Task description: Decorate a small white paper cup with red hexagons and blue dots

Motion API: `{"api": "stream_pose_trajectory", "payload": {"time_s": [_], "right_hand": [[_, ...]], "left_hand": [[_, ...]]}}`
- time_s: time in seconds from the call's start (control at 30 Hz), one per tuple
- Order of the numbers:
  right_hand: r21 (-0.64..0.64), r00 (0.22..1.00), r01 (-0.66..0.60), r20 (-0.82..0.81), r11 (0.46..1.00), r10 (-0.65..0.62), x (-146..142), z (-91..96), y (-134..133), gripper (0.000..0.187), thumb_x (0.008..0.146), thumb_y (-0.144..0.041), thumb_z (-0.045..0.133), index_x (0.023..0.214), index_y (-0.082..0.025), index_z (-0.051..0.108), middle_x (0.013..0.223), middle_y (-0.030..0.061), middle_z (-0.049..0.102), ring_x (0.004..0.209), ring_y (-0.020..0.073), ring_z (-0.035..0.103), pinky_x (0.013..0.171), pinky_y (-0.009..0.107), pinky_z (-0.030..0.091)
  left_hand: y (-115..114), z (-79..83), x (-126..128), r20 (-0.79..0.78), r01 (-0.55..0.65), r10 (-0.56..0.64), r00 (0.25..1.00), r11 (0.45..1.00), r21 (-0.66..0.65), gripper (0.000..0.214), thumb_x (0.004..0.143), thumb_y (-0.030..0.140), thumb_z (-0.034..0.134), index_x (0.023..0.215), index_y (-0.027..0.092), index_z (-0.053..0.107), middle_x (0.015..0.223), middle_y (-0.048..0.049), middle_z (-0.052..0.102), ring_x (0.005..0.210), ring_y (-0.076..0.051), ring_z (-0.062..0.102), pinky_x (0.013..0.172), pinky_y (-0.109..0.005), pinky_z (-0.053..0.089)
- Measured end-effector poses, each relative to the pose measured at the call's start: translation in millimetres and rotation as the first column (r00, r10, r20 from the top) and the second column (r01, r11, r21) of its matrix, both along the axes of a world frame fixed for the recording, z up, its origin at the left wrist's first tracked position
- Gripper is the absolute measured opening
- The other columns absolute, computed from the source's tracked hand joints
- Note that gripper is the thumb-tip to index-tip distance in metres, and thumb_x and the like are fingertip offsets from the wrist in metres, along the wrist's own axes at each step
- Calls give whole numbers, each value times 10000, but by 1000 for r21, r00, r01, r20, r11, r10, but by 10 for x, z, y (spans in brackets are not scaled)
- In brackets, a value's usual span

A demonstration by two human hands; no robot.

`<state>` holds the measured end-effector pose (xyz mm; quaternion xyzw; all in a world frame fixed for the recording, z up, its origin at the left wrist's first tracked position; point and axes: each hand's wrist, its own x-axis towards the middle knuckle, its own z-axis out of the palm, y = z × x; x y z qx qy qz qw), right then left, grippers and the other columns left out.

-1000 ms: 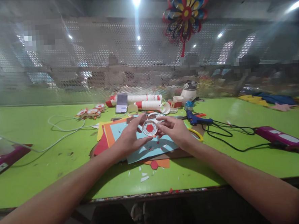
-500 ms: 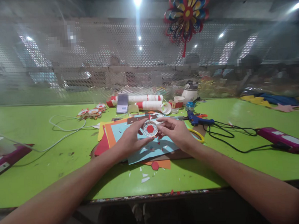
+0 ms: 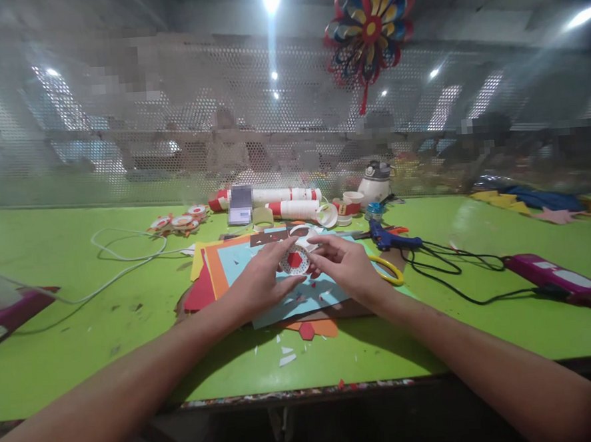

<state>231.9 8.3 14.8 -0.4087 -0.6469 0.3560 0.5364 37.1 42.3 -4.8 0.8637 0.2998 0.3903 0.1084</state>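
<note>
Both hands meet over a stack of coloured paper sheets on the green table. Between them is a small white round disc with a red hexagon in its middle. My left hand pinches its left edge with thumb and fingers. My right hand grips its right edge, fingers curled. The disc is tilted and held just above the light blue sheet.
A blue glue gun with a black cord and yellow-handled scissors lie right of the paper. Stacked paper cups, a phone, finished discs and a white kettle sit behind. Pink devices lie at both sides. Paper scraps dot the front.
The disc has come down a little toward the paper and tilted, and both hands have closed in tighter around it.
</note>
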Motion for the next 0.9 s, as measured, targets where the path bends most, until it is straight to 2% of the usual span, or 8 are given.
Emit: {"api": "stream_pose_trajectory", "payload": {"time_s": [0.1, 0.23, 0.33, 0.47, 0.53, 0.63, 0.77, 0.9], "right_hand": [[15, 1000, -6, 16, 1000, 5, -27, -21, -9, 362, 755, -381, 715, 1032, -163, 631, 708, 17, 710, 603, 160, 680, 620, 339, 601], [45, 998, 18, 52, 999, -20, -22, -23, 6, 397, 767, -430, 695, 1048, -158, 625, 713, 27, 711, 617, 171, 686, 620, 346, 600], [98, 989, 94, 106, 991, -104, 63, 20, 43, 393, 800, -467, 655, 1045, -161, 634, 739, 38, 714, 639, 180, 686, 624, 347, 586], [205, 922, 247, 251, 947, -295, 273, 139, 117, 307, 859, -458, 594, 754, -172, 636, 700, 53, 681, 660, 183, 640, 645, 339, 528], [249, 852, 297, 368, 922, -373, 375, 200, 159, 358, 882, -416, 575, 611, -183, 559, 690, 54, 657, 680, 178, 615, 664, 330, 499], [245, 700, 306, 597, 920, -392, 501, 261, 218, 337, 896, -336, 596, 605, -171, 551, 692, 25, 633, 693, 157, 604, 693, 319, 493], [134, 434, 274, 866, 952, -247, 670, 282, 267, 198, 919, -345, 620, 884, -154, 657, 899, 28, 679, 808, 149, 641, 765, 344, 537], [42, 215, 299, 970, 953, -110, 821, 281, 260, 250, 939, -348, 596, 1092, -156, 642, 1101, 70, 664, 946, 189, 653, 831, 396, 548]], "left_hand": [[-12, 6, -1, -12, -8, 8, 1000, 1000, 5, 626, 818, 293, 704, 1387, 229, 450, 1304, -145, 619, 1158, -309, 603, 962, -502, 509], [-66, 77, 11, -10, -35, 35, 999, 999, -29, 524, 819, 321, 693, 1294, 215, 498, 1205, -119, 667, 894, -241, 685, 802, -421, 572], [-84, 119, 19, 10, -55, 55, 998, 996, -72, 463, 826, 339, 680, 1231, 203, 503, 1061, -79, 704, 731, -192, 684, 673, -355, 582], [-36, 129, 3, 70, -59, 66, 995, 993, -100, 438, 811, 326, 678, 1189, 184, 508, 1018, -84, 707, 737, -196, 691, 651, -354, 595], [-1, 134, -13, 110, -47, 58, 992, 994, -102, 426, 807, 304, 670, 1184, 187, 509, 1044, -90, 701, 759, -190, 694, 654, -344, 605], [25, 165, -36, 164, -36, 49, 985, 996, -85, 420, 805, 275, 664, 1191, 199, 516, 1099, -92, 684, 873, -197, 692, 712, -338, 614], [9, 225, -58, 173, -52, 63, 983, 996, -66, 411, 818, 269, 658, 1203, 203, 531, 1170, -99, 660, 985, -216, 666, 745, -344, 611], [7, 230, -74, 130, -81, 88, 988, 995, -60, 447, 818, 249, 654, 1239, 199, 514, 1198, -99, 651, 973, -196, 661, 760, -318, 604]]}}
